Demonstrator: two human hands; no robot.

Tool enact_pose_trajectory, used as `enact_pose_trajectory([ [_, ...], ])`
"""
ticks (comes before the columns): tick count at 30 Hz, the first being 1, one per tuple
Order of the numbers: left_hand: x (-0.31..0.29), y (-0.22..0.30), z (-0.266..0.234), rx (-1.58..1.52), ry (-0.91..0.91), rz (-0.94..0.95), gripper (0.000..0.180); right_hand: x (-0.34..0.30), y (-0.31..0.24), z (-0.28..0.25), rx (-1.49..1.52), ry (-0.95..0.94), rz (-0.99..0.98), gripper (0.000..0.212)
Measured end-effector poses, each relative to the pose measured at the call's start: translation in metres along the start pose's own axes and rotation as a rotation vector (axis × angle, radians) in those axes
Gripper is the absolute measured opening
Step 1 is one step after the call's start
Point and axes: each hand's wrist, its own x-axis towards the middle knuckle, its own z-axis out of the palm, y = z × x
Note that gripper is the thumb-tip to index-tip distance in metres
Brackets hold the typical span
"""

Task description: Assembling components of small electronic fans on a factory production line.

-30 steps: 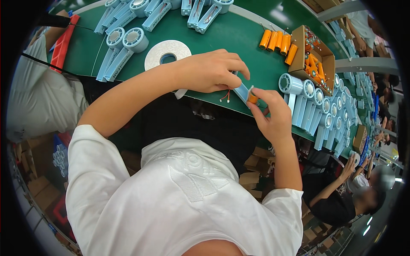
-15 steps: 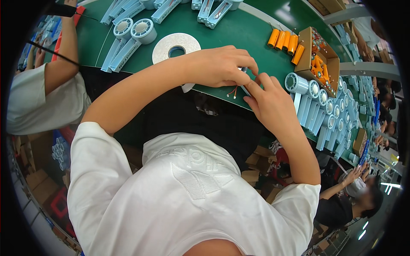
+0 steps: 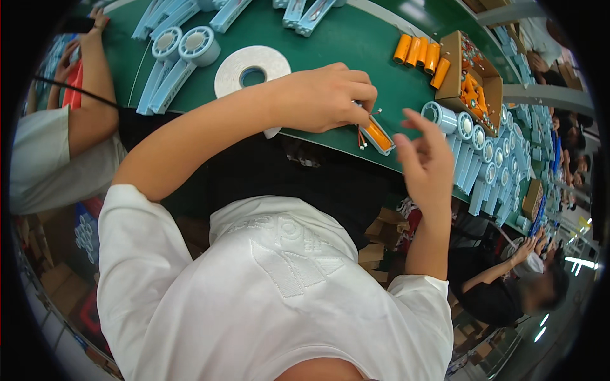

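Observation:
My left hand [image 3: 335, 98] is closed over a light-blue handheld fan housing, its fingers bent down around the upper end. An orange cylindrical battery [image 3: 379, 136] lies in the open handle, which slants toward my right hand. Thin red and dark wires with small white connectors [image 3: 363, 142] hang from the housing's near side. The fan head is hidden beneath my left hand. Just right of the handle, my right hand [image 3: 429, 155] is apart from it, fingers spread and slightly blurred, with nothing in them. A white roll of tape [image 3: 232, 68] lies by my left wrist.
Assembled light-blue fans [image 3: 166, 70] lie at left, with more along the far side. A cardboard box [image 3: 450, 89] of orange batteries stands at right beside loose batteries [image 3: 416, 52]. Rows of fans [image 3: 489, 152] fill the right of the green table [image 3: 330, 54]. Co-workers sit on both sides.
My right hand has let go of the fan housing and moved right, its fingers opening. The orange battery in the handle has come into view. My left hand keeps its hold.

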Motion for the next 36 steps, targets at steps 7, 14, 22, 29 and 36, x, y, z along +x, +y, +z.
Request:
enact_pose_trajectory([
  [7, 0.005, 0.003, -0.001, 0.018, -0.027, -0.025, 0.021, 0.007, 0.028, 0.025, 0.383, -0.103, 0.318, 0.024],
  [14, 0.016, 0.006, -0.013, 0.099, -0.095, -0.053, 0.014, 0.019, 0.028, 0.019, 0.487, -0.175, 0.384, 0.015],
  [22, 0.032, 0.005, -0.027, 0.119, -0.136, 0.049, 0.028, -0.007, 0.054, 0.033, 0.53, -0.094, 0.238, 0.02],
  [29, 0.143, -0.077, -0.077, 0.326, 0.187, -0.189, 0.014, -0.022, 0.047, 0.052, 0.869, 0.431, 0.056, 0.03],
  [36, 0.188, -0.217, -0.044, 0.389, 0.118, -0.657, 0.022, -0.012, 0.056, 0.053, 0.405, 0.294, -0.173, 0.024],
])
